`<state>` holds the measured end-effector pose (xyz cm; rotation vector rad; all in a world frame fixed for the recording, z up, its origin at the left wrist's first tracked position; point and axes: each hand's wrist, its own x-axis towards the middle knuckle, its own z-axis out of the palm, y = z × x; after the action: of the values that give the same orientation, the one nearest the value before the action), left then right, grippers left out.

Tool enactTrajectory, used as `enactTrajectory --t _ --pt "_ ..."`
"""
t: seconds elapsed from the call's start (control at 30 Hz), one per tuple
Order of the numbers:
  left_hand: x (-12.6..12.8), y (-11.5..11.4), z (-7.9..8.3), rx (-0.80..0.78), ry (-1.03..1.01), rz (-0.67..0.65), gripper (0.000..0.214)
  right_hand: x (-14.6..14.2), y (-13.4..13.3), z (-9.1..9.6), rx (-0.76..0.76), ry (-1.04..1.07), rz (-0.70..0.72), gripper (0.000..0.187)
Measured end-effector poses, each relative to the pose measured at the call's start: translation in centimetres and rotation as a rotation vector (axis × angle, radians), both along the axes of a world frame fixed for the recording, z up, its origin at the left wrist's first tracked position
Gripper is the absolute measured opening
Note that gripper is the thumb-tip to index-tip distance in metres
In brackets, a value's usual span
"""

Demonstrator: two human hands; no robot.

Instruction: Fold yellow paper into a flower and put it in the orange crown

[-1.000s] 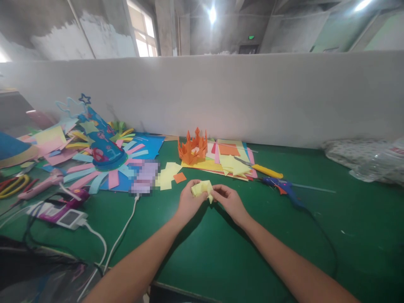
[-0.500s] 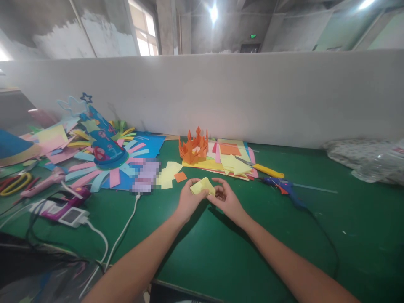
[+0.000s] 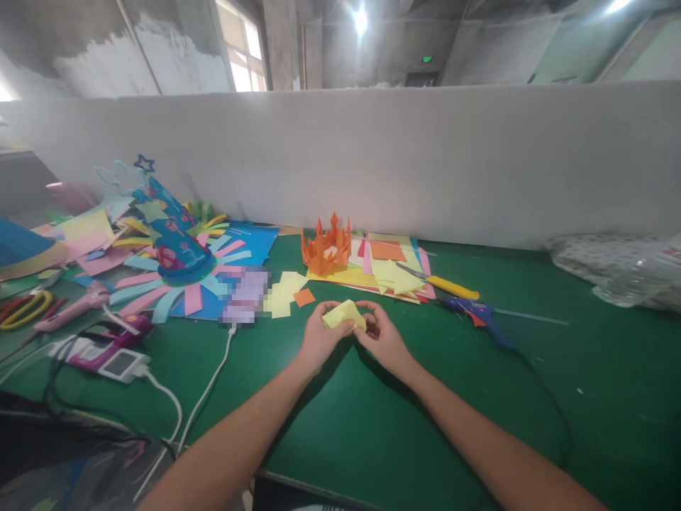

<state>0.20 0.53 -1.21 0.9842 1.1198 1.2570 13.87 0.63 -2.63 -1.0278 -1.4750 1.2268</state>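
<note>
A partly folded piece of yellow paper point(image 3: 345, 314) is held between both hands, just above the green table. My left hand point(image 3: 319, 337) grips its left side, thumb across the front. On the right edge, the thumb and fingers of my right hand point(image 3: 380, 335) pinch the paper; some fingertips are hidden behind it. Beyond the hands stands an orange folded-paper crown point(image 3: 327, 252). Loose yellow paper squares point(image 3: 284, 294) and a small orange square point(image 3: 305, 297) lie to the left of the hands.
Stacked coloured paper point(image 3: 396, 266) carries a yellow utility knife point(image 3: 452, 287). A blue glue gun point(image 3: 484, 323) with a cable lies at right. On the left are a decorated blue cone hat point(image 3: 178, 238), a power strip point(image 3: 122, 363), scissors point(image 3: 29, 311) and cables. A white partition point(image 3: 425, 156) rises behind.
The right edge of the yellow paper has shifted slightly to the right, and my right fingers have closed in nearer to it. My left hand has hardly moved.
</note>
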Motion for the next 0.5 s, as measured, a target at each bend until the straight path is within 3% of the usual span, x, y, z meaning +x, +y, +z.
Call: enactTrajectory --t 0.5 --pt "-0.14 0.16 -0.16 -0.031 0.018 0.010 0.036 0.20 0.01 -0.44 0.060 -0.072 0.016 0.042"
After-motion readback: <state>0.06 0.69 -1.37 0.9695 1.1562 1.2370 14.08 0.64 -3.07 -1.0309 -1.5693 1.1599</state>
